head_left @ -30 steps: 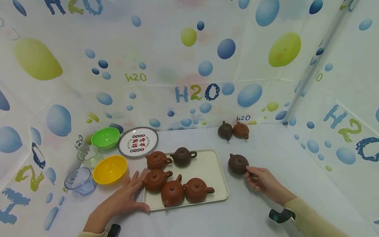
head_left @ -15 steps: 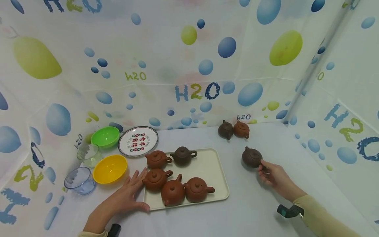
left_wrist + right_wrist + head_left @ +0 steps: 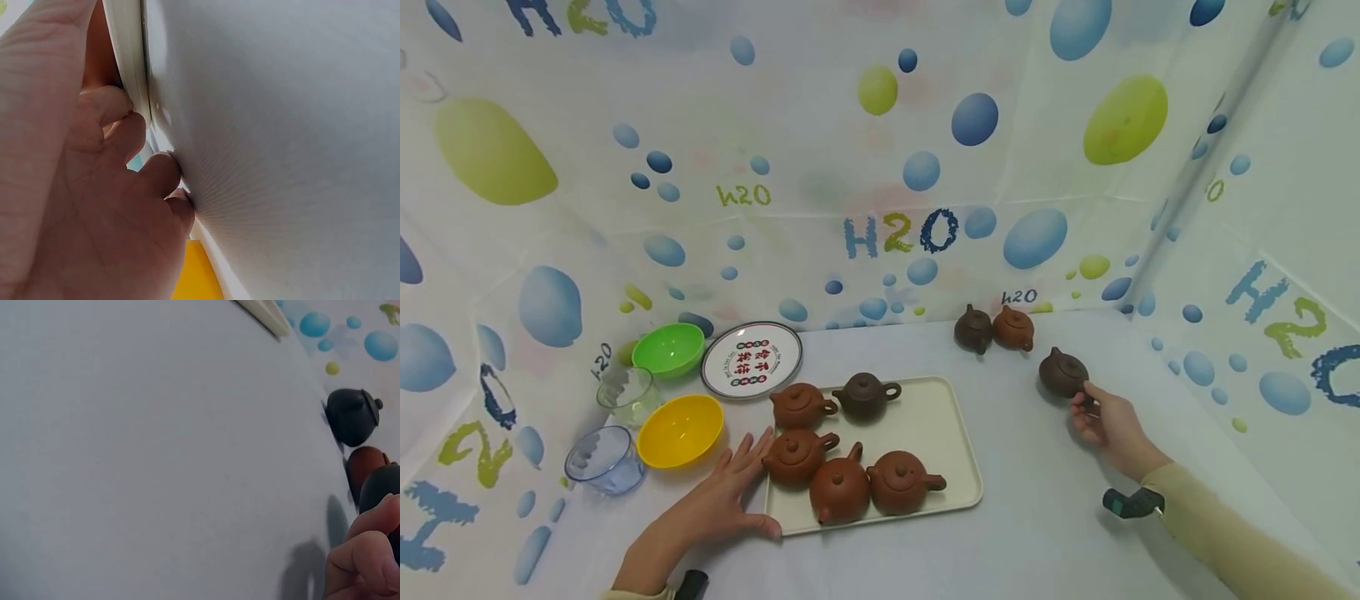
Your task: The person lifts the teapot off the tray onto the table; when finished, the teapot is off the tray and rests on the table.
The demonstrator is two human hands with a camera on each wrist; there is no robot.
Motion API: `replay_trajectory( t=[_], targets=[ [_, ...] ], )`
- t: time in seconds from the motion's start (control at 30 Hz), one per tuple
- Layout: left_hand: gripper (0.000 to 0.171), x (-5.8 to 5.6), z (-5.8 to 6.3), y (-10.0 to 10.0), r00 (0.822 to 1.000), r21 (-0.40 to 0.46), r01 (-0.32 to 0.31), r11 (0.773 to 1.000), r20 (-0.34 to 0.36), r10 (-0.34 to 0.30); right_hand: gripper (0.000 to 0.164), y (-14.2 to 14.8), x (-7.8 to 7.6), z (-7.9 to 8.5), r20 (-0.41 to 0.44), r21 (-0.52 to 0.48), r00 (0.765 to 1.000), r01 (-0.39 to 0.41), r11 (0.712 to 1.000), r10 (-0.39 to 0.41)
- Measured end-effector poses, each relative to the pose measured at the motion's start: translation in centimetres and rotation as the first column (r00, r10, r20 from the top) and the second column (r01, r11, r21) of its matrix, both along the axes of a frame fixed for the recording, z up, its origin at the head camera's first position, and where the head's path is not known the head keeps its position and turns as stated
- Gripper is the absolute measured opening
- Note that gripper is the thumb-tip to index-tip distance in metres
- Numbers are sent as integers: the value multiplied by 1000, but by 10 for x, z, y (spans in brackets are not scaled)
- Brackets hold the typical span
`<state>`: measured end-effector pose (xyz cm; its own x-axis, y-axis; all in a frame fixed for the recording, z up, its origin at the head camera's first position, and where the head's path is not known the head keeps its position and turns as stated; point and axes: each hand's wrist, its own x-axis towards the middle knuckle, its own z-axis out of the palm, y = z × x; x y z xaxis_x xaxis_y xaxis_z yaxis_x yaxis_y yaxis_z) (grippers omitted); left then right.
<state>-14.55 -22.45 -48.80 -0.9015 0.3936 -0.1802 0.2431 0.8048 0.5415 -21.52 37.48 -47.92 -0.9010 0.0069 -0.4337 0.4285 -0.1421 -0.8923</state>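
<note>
Out to the right the right hand has it — thumb and forefinger pinching the handle of a dark brown teapot, the other fingers curled below, the forearm slanting in from the lower right in a pale sleeve. That pot is right of the tray, near two small teapots at the back of the desk; whether its base touches the cloth, I cannot tell. Over on the other side the left hand grasps nothing, lying spread and relaxed against the tray's left edge, thumb at the near corner, fingers pointing away. Five teapots sit on that tray, four reddish-brown and one dark. And now the lettering — "H2O" across the middle of the backdrop in light blue, yellow-green and dark blue, again tilted on the right-hand side, with a smaller "h2O" in green to the left. The plate behind the tray carries red characters, too small to read surely
</note>
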Motion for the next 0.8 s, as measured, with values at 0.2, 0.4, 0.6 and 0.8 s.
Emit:
replay_trajectory(
  t=[0.2,0.4,0.6,0.8],
  targets=[
    [133,1,1,0,1000,11,-5,1000,0,5,40,8,-18,3,3,12,1000,21,1000,-21],
    [132,1,1,0,1000,-2,3,1000,-4,-3,42,16,-31,0,-9,135,999,34,990,-33],
    [133,1,2,-1,1000,-11,0,1000,8,0,42,17,-55,3,-13,152,997,76,985,-75],
    [131,1,1,-1,1000,-4,-6,1000,22,6,43,11,-86,9,-2,226,991,129,966,-131]
  ],
)
